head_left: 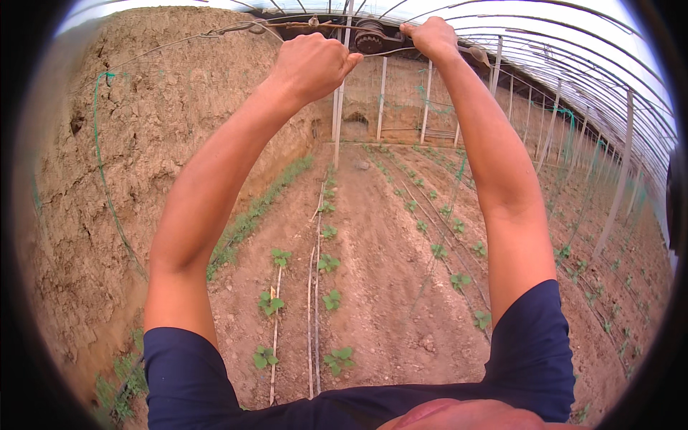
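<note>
Both my arms are raised overhead toward a dark motor-like part with a ribbed round face (370, 39) under the roof frame. My left hand (313, 66) is closed, its thumb toward the right, just left of and below that part. A thin pale wire (387, 52) runs from beside this hand, under the dark part, toward my right hand. The left fingers appear wrapped round the wire, though their inner side is hidden. To the right of the dark part, my right hand (433, 37) is also closed, its fingertips facing left. What it grips is hidden.
Rough earth wall (129, 143) rises at the left, with a green string (100, 158) hanging on it. A pale post (339, 122) stands ahead. Rows of seedlings (329, 263) and drip lines (313, 301) cross the soil. Curved roof ribs (573, 32) and several slanting posts are at right.
</note>
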The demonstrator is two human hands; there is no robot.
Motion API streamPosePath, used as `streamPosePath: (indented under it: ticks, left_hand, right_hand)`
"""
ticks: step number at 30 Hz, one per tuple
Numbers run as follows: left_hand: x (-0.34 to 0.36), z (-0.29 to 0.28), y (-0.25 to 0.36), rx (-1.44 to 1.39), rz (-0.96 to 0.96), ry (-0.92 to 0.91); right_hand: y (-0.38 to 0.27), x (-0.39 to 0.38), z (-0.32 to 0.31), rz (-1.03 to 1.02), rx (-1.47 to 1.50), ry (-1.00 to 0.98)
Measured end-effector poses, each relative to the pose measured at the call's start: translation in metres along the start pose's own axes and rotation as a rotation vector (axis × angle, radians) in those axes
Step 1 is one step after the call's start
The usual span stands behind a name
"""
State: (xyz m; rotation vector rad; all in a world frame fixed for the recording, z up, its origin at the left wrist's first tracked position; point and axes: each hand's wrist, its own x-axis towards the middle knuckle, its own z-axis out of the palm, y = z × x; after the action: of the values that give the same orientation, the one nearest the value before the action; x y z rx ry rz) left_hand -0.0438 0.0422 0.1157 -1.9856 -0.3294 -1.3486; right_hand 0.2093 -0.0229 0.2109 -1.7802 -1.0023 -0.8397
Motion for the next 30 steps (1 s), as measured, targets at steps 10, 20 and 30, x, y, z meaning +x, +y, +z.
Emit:
streamPosePath:
  ticks: [10, 20, 30]
  left_hand:
    - [0.014, 0.006, 0.012, 0.046, -0.093, 0.051]
    - [0.014, 0.017, 0.024, 0.05, -0.215, -0.007]
    - [0.027, 0.019, -0.025, 0.194, 0.131, 0.477]
  right_hand:
    - [0.019, -0.016, -0.016, -0.205, -0.224, 0.106]
    - [0.014, 0.072, 0.009, -0.317, 0.583, -0.257]
    - [0.007, 0.123, -0.007, -0.258, 0.651, -0.067]
